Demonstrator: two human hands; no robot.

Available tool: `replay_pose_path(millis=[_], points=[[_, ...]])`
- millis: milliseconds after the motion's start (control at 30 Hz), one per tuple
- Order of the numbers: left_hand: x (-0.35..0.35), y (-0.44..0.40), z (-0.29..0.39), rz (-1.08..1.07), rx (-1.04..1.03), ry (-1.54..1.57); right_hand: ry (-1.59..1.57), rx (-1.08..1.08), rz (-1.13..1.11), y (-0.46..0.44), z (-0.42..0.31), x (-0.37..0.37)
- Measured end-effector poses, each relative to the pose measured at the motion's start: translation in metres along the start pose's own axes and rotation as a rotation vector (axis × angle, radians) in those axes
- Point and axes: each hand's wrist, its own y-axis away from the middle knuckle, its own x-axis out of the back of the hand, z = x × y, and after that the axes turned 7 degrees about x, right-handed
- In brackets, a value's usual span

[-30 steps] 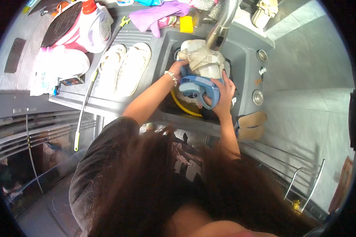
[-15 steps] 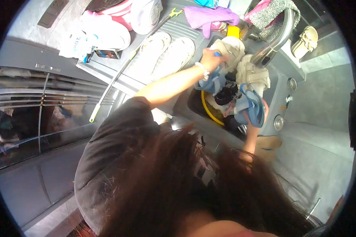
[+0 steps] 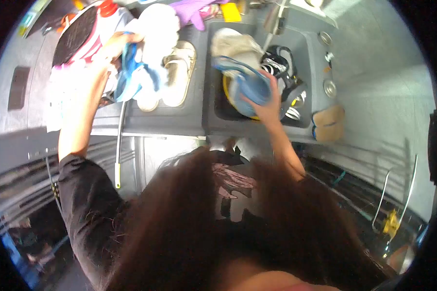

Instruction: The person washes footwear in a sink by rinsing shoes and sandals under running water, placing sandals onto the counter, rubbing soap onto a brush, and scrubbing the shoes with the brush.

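My left hand [image 3: 119,46] is closed on a blue strapped sandal [image 3: 129,72], raised over the left counter and blurred by motion. Below and right of it, a pair of pale sandals [image 3: 178,80] lies on the ribbed drainboard. Over the sink [image 3: 301,121], my right hand [image 3: 268,99] grips a second blue sandal [image 3: 251,87]. Under that one, a yellow-rimmed basin [image 3: 226,92] shows in part. A beige shoe [image 3: 235,46] rests at the sink's back left, and black-and-white footwear [image 3: 281,63] lies at its right side.
Behind the sink are a purple glove [image 3: 194,12], a yellow sponge [image 3: 231,12] and the faucet [image 3: 276,22]. A red-capped bottle [image 3: 109,14] stands at back left. A long rod [image 3: 119,145] crosses the counter's front edge. Tan slippers [image 3: 328,123] sit right of the sink.
My left hand has carried one blue sandal left, out of the sink and over the counter. My right hand still holds the other above the sink. The camera view has shifted.
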Motion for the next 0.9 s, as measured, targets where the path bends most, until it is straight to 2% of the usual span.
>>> replay_pose_path(millis=[133,233,300,333,367,400,433,467,500,533,567,600,633,667,700,767,800,833,900], points=[[0.024,-0.056,-0.030,-0.055,0.063,-0.095,-0.020,0.027,0.080,-0.035,-0.049,-0.075],[0.036,-0.115,-0.075,-0.228,0.172,-0.271,0.032,0.069,0.154,-0.049,-0.077,-0.147],[0.002,-0.110,-0.097,-0.169,0.056,-0.223,0.062,-0.027,0.171,-0.045,-0.080,-0.195],[0.008,-0.138,-0.121,-0.202,-0.004,-0.369,0.011,-0.176,0.097,-0.040,-0.076,-0.211],[0.000,-0.137,-0.117,-0.305,-0.336,-0.411,-0.044,-0.322,0.026,-0.035,-0.073,-0.222],[0.003,-0.152,-0.125,-0.271,-0.227,-0.422,0.035,-0.478,-0.040,-0.028,-0.073,-0.226],[0.005,-0.167,-0.133,-0.233,-0.117,-0.434,0.042,-0.488,-0.032,-0.024,-0.069,-0.226],[0.002,-0.150,-0.120,-0.272,-0.127,-0.313,0.016,-0.490,-0.059,-0.018,-0.064,-0.223],[0.000,-0.131,-0.108,-0.340,0.062,-0.202,-0.010,-0.491,-0.090,-0.012,-0.058,-0.222],[0.001,-0.119,-0.102,-0.313,-0.016,-0.265,-0.094,-0.304,0.033,-0.008,-0.040,-0.233],[0.000,-0.110,-0.100,-0.287,-0.094,-0.328,-0.089,-0.312,0.035,-0.007,-0.036,-0.233],[0.007,-0.114,-0.107,-0.087,-0.008,-0.562,-0.122,-0.326,0.009,-0.008,-0.035,-0.233],[0.008,-0.112,-0.111,-0.099,-0.010,-0.566,-0.156,-0.338,-0.014,-0.012,-0.038,-0.229],[0.010,-0.107,-0.118,-0.018,-0.056,-0.588,-0.122,-0.409,-0.096,-0.012,-0.041,-0.222],[0.010,-0.098,-0.122,0.065,-0.104,-0.608,-0.118,-0.416,-0.088,-0.010,-0.038,-0.220],[-0.012,-0.050,-0.110,0.310,-0.351,-0.883,-0.208,-0.305,-0.145,-0.007,-0.030,-0.214],[-0.028,-0.025,-0.097,0.377,-0.550,-0.924,-0.184,-0.337,-0.241,-0.007,-0.032,-0.207],[-0.047,0.002,-0.077,0.359,-0.716,-0.874,-0.185,-0.341,-0.237,-0.005,-0.025,-0.203],[-0.066,0.014,-0.075,0.333,-0.896,-1.155,-0.331,-0.078,-0.260,-0.002,-0.013,-0.198]])
